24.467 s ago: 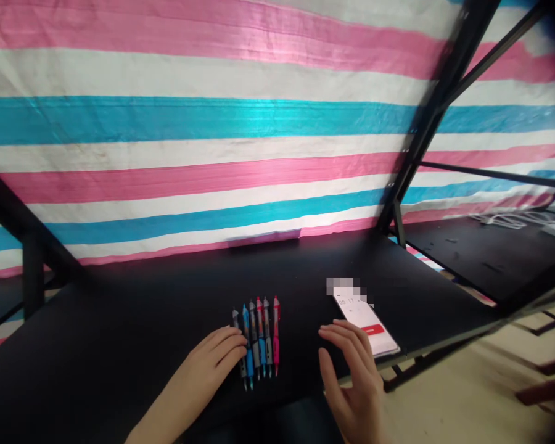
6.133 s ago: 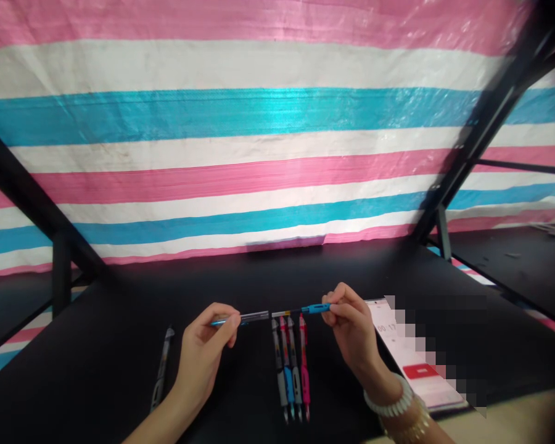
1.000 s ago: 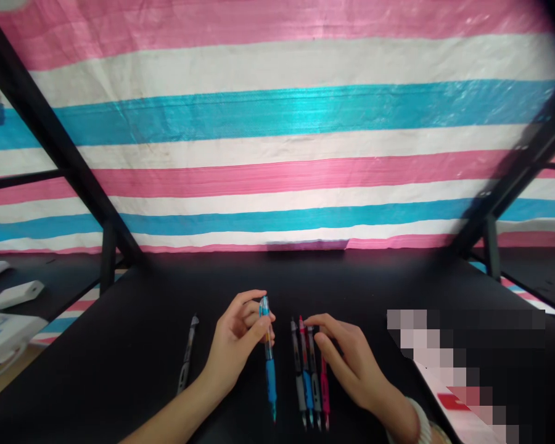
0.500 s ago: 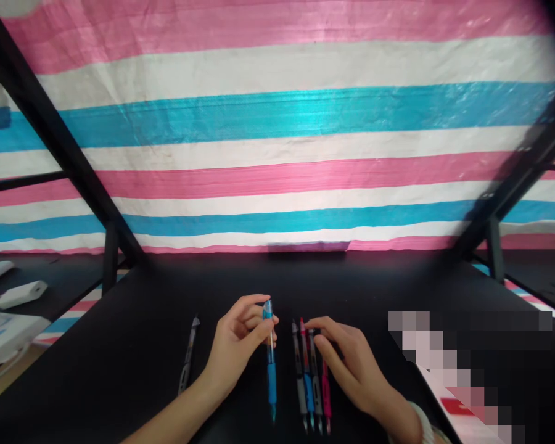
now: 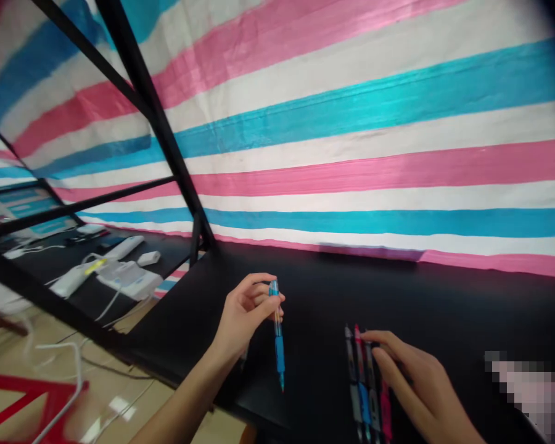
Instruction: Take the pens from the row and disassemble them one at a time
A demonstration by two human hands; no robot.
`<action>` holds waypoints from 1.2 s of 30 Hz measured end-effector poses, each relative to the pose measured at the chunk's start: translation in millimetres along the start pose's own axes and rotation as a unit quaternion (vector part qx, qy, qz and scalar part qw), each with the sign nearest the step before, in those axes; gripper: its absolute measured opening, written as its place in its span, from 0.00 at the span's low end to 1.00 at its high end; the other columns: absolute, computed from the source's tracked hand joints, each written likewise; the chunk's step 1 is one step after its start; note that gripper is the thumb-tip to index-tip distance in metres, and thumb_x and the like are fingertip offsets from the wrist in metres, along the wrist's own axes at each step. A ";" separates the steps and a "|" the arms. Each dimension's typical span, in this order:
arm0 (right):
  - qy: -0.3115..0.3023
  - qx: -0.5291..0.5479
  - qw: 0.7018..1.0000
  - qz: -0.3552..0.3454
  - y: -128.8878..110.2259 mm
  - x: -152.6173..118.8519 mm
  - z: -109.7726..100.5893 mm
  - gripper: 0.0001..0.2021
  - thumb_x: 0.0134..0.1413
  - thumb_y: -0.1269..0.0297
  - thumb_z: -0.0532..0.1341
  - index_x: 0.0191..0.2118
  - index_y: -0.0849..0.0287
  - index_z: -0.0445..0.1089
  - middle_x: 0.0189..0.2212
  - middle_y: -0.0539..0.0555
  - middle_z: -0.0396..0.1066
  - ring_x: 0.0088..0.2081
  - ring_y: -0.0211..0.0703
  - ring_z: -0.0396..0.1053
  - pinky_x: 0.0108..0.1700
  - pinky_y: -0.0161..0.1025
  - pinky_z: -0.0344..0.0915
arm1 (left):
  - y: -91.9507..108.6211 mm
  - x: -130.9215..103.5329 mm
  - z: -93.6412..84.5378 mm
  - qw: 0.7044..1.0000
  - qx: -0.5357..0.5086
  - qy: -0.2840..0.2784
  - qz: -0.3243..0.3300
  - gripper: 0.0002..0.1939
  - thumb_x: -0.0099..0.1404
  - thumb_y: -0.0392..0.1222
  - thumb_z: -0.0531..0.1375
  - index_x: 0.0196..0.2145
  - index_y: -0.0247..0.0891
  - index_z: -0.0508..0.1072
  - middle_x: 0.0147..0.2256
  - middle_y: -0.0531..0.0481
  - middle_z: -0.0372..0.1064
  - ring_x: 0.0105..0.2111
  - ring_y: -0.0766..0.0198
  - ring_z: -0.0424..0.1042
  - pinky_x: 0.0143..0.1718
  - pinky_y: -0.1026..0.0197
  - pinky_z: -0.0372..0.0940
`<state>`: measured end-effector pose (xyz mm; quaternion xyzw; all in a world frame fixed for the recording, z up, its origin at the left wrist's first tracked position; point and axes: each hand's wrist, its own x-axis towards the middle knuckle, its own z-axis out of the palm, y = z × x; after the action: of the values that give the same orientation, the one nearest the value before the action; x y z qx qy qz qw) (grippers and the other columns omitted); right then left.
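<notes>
My left hand (image 5: pixel 247 311) is raised above the black table, pinching a blue pen (image 5: pixel 279 354) near its clip end; the pen's tip points down. Several pens lie side by side to the right: a grey-gripped pen (image 5: pixel 354 394), a pen with a red top and blue grip (image 5: pixel 363 391), another dark pen (image 5: pixel 374 401) and a pink pen (image 5: pixel 386 412). At the upper ends of this row is my right hand (image 5: pixel 411 376), thumb and index finger a little apart against the pens. Another dark pen (image 5: pixel 244 357) is mostly hidden behind my left wrist.
Black frame bars (image 5: pixel 166 148) rise at the table's left end, before a striped sheet (image 5: pixel 374 166). Beyond them, white devices and cables (image 5: pixel 129 277) lie on another table. A red stool (image 5: pixel 23 407) stands on the floor at lower left. A blurred-out patch (image 5: pixel 531 388) covers the lower right.
The view has swung left, bringing the floor, stool and neighbouring table into sight. My left hand still holds the blue pen, now farther from the row. The right hand stays at the pens.
</notes>
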<state>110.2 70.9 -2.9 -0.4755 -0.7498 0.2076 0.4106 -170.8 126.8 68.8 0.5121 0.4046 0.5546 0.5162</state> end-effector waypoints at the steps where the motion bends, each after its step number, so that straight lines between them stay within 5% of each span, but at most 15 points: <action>1: 0.000 0.001 1.000 -0.002 0.2 -0.3 -0.2 0.10 0.71 0.59 0.53 0.50 0.51 0.69 0.34 0.50 0.76 0.33 0.44 0.76 0.34 0.35 0.67 | 2.4 -1.1 -5.9 1.000 0.013 0.013 0.000 0.18 0.57 0.42 0.71 0.44 0.38 0.73 0.30 0.50 0.77 0.26 0.64 0.75 0.27 0.62 0.72; 7: 0.009 -0.016 1.000 -0.001 -6.8 2.2 -3.7 0.12 0.71 0.58 0.52 0.48 0.51 0.71 0.30 0.48 0.75 0.26 0.40 0.72 0.31 0.34 0.66 | 6.2 3.7 -27.8 0.986 0.166 0.007 -0.028 0.23 0.57 0.45 0.69 0.48 0.40 0.70 0.27 0.58 0.69 0.25 0.64 0.75 0.27 0.62 0.71; 12: 0.009 -0.028 1.000 -0.007 -7.1 3.5 -4.5 0.12 0.70 0.57 0.53 0.48 0.53 0.71 0.28 0.47 0.74 0.25 0.39 0.71 0.29 0.33 0.65 | 1.3 21.0 -36.8 0.909 0.415 -0.020 0.009 0.18 0.60 0.47 0.64 0.46 0.41 0.68 0.26 0.59 0.68 0.24 0.62 0.74 0.28 0.60 0.69; 19: 0.002 -0.034 0.999 -0.009 -3.2 3.4 -4.8 0.11 0.70 0.58 0.53 0.47 0.52 0.70 0.25 0.45 0.72 0.23 0.38 0.69 0.27 0.33 0.62 | -13.7 30.8 -36.9 0.821 0.569 -0.056 -0.009 0.16 0.54 0.41 0.68 0.41 0.42 0.73 0.23 0.57 0.69 0.28 0.56 0.74 0.33 0.59 0.63; 25: 0.006 -0.044 0.999 -0.015 -2.0 4.4 -3.8 0.11 0.70 0.58 0.53 0.47 0.53 0.70 0.22 0.44 0.69 0.21 0.39 0.67 0.27 0.34 0.61 | -23.2 24.2 -33.4 0.759 0.647 -0.067 -0.028 0.17 0.56 0.42 0.68 0.44 0.43 0.74 0.31 0.51 0.74 0.35 0.53 0.76 0.34 0.59 0.64; 31: 0.042 -0.027 0.999 -0.003 -3.4 3.8 -4.4 0.11 0.69 0.57 0.54 0.45 0.53 0.72 0.23 0.46 0.70 0.22 0.39 0.69 0.27 0.34 0.62 | -24.0 19.8 -30.5 0.735 0.675 -0.060 -0.013 0.18 0.60 0.42 0.66 0.48 0.39 0.73 0.39 0.46 0.74 0.39 0.52 0.76 0.36 0.57 0.66; 36: 0.154 -0.017 0.986 0.065 -5.2 1.5 -2.6 0.12 0.69 0.57 0.54 0.42 0.55 0.73 0.20 0.46 0.66 0.20 0.38 0.65 0.25 0.34 0.60 | -19.7 11.8 -2.3 0.754 0.641 -0.125 0.073 0.15 0.66 0.39 0.62 0.50 0.41 0.73 0.43 0.47 0.73 0.42 0.56 0.74 0.43 0.57 0.67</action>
<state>109.2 69.5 2.9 -0.5564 -0.6483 0.1452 0.4991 -169.2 141.4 51.0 0.8155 0.5589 0.1323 0.0710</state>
